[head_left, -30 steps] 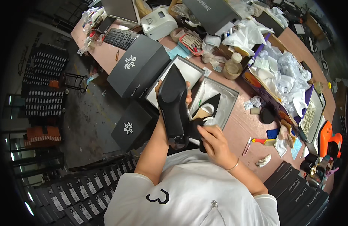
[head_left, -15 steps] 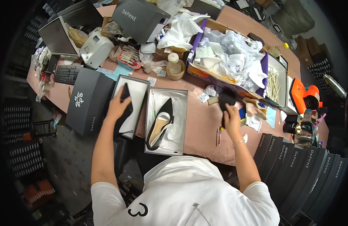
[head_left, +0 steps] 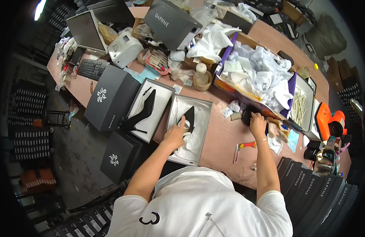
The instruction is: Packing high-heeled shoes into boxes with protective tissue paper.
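Note:
My left hand (head_left: 174,136) lies over a black pointed shoe (head_left: 191,112) in an open grey box (head_left: 209,118) lined with white paper. Its fingers curl round the shoe's middle, index finger toward the toe, and cover much of the pearl strap. To the left, another black high-heeled shoe (head_left: 145,110) rests on its side in a white-lined tray (head_left: 166,93). My right hand (head_left: 258,125) is closed on a dark rounded object (head_left: 247,117), mostly hidden by the fingers, on the pink tabletop.
A purple carton (head_left: 230,89) full of crumpled paper stands behind my right hand. Near it are a red-and-yellow handled tool (head_left: 247,145) and tweezers (head_left: 236,153). A jar (head_left: 201,73) stands beyond the box. Dark shoeboxes (head_left: 309,177) line the right; a large one (head_left: 111,96) stands left.
My left hand has left the shoe in the tray and moved right onto the shoe in the box. My right hand has lowered the dark object to the tabletop. The view has shifted.

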